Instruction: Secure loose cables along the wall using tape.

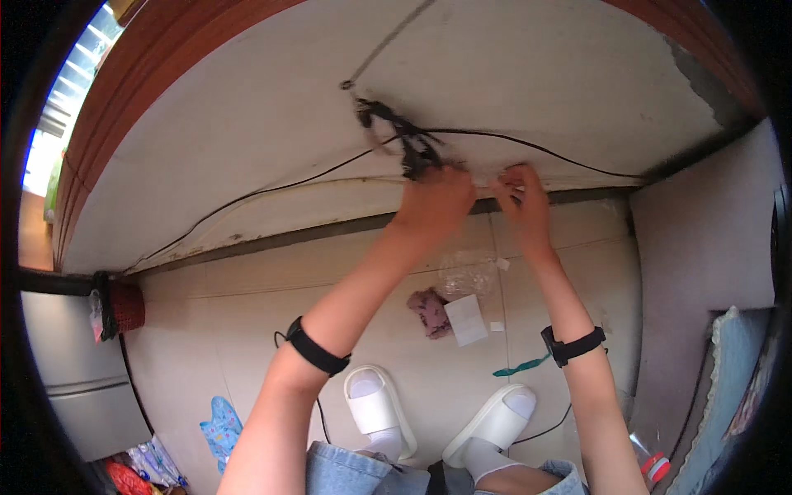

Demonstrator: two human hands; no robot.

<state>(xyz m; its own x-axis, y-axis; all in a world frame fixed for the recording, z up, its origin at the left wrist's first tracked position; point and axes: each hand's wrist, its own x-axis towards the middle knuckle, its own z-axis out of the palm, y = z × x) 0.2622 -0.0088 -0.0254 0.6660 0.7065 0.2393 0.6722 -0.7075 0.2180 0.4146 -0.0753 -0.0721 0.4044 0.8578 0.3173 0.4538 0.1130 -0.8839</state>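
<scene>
A bunched black cord or strap bundle (408, 136) hangs against the pale wall from a small fixing (347, 84), with a grey line running up from it. My left hand (436, 195) is at the bundle's lower end, fingers curled and blurred; whether it grips the bundle is unclear. To its right, my right hand (523, 192) is raised near the wall with thumb and fingers bent towards each other; anything small between them cannot be made out. A thin black cable (513, 139) runs along the wall behind the bundle. Each forearm wears a black band.
On the tiled floor lie a purple patterned cloth (430, 313), a white paper (468, 320), clear plastic wrapping (467, 275), a green strip (521, 367) and a blue patterned bag (221, 430). A red basket (128, 307) stands left; a plastic bottle (649, 458) lies right.
</scene>
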